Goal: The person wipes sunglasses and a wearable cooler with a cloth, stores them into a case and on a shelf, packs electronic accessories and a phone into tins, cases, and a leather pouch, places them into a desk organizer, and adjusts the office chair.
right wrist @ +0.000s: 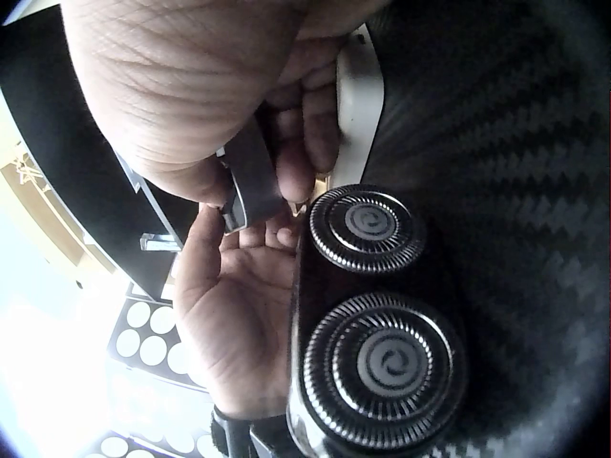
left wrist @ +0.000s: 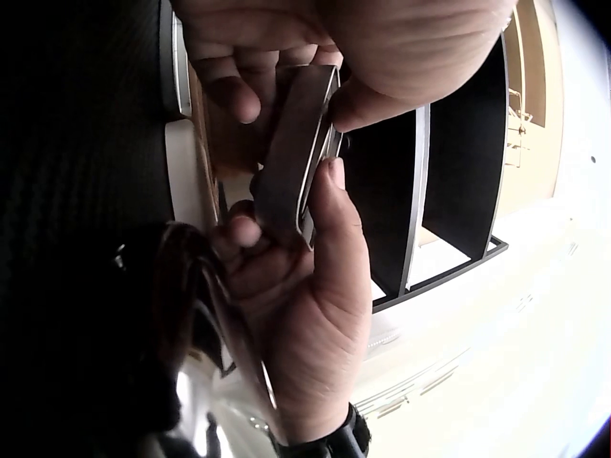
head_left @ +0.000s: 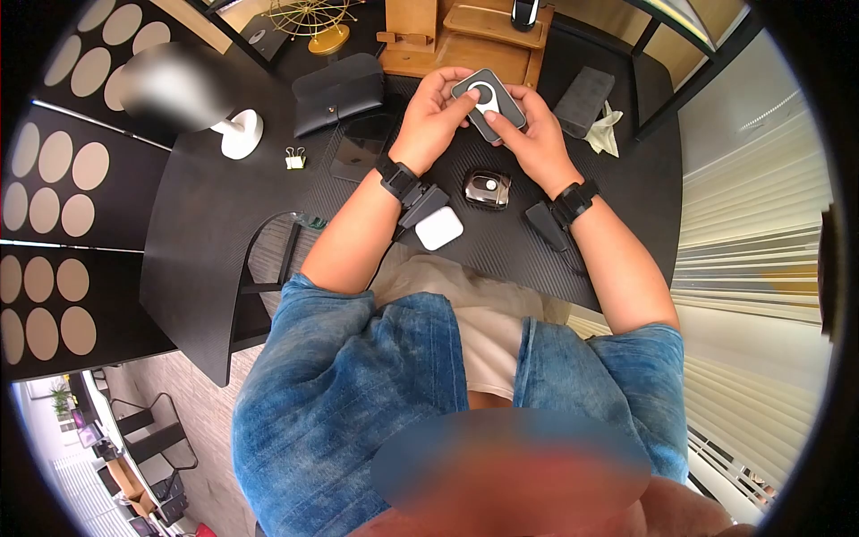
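Over the back of the desk, both hands hold a dark grey magnetic power bank (head_left: 511,111) with a white ring and bar on its face. My left hand (head_left: 430,125) grips its left side, thumb lying across the ring. From the other side my right hand (head_left: 532,136) holds it, thumb on the white bar. In the left wrist view, the power bank's flat edge (left wrist: 296,143) shows between the fingers of both hands. Below the hands an electric shaver (head_left: 488,189) lies on the desk; its two round heads (right wrist: 382,363) fill the right wrist view's foreground.
A white earbud case (head_left: 439,228) lies by the left forearm. Behind the hands stands a wooden organizer (head_left: 492,55). A black pouch (head_left: 338,94) and binder clip (head_left: 295,158) are at left, a dark grey box (head_left: 584,100) and cloth (head_left: 605,132) at right.
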The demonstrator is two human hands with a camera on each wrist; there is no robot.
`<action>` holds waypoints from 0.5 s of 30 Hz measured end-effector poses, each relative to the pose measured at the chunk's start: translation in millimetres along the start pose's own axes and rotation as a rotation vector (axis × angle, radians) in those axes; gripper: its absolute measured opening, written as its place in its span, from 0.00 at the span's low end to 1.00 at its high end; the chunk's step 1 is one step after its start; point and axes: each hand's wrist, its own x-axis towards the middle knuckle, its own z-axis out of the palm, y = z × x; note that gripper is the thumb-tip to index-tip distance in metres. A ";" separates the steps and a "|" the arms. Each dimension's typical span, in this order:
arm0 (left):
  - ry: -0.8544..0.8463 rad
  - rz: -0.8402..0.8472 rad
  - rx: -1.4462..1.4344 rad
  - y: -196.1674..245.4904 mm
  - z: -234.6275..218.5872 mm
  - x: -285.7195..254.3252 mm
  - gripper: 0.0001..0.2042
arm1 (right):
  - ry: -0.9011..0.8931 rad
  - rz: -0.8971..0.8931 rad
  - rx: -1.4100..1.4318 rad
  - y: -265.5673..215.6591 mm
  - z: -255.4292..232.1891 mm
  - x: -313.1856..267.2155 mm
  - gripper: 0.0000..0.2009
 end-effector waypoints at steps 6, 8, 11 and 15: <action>0.002 0.003 0.028 0.5 0.2 0.2 0.16 | 0.001 0.000 -0.010 0.8 -0.2 0.2 0.22; 0.005 0.002 0.032 0.3 0.2 0.2 0.16 | 0.000 0.000 -0.012 0.9 -0.4 0.2 0.22; 0.008 -0.002 0.028 -0.6 0.3 0.6 0.17 | 0.003 -0.001 -0.032 0.4 -0.5 0.2 0.22; 0.007 0.001 0.039 -0.8 1.3 -0.4 0.19 | 0.003 0.008 -0.032 -0.4 -0.3 0.6 0.23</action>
